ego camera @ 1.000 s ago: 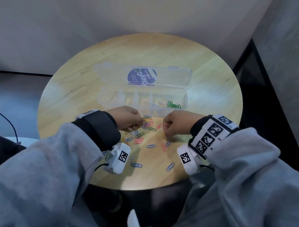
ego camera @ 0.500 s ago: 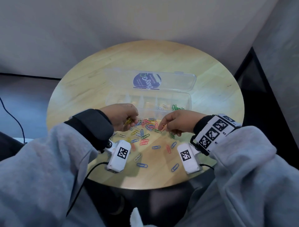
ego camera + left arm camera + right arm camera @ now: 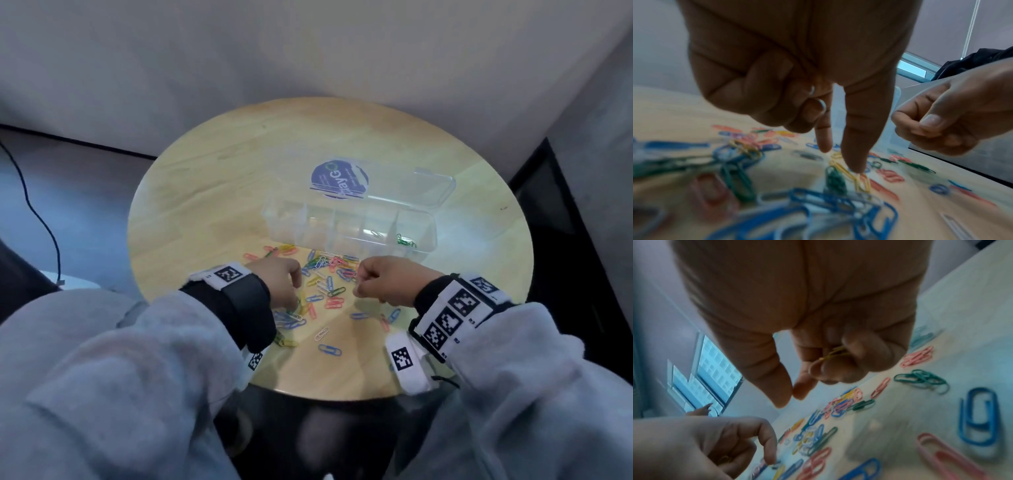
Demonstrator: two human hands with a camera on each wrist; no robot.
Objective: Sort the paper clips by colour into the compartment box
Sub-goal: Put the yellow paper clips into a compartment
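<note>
Coloured paper clips (image 3: 329,274) lie scattered on the round wooden table (image 3: 212,192) in front of the clear compartment box (image 3: 349,228). The box's lid is open and green clips (image 3: 406,241) sit in its right end compartment. My left hand (image 3: 291,291) is down on the pile. Its thumb and forefinger (image 3: 840,160) point down at a yellow clip (image 3: 846,173), and its curled fingers keep a pale clip (image 3: 821,104) tucked in. My right hand (image 3: 363,284) hovers just right of the pile, curled fingers gripping yellow clips (image 3: 836,353), thumb and forefinger nearly touching.
The box's lid (image 3: 404,186) carries a round purple label and lies flat behind the box. A wall corner stands close behind the table. A black cable (image 3: 37,212) hangs at the far left. The table's near edge is just under my wrists.
The head view has swung, so table and box sit further right. My left hand has dropped onto the near part of the pile. My right hand has curled back into a fist.
</note>
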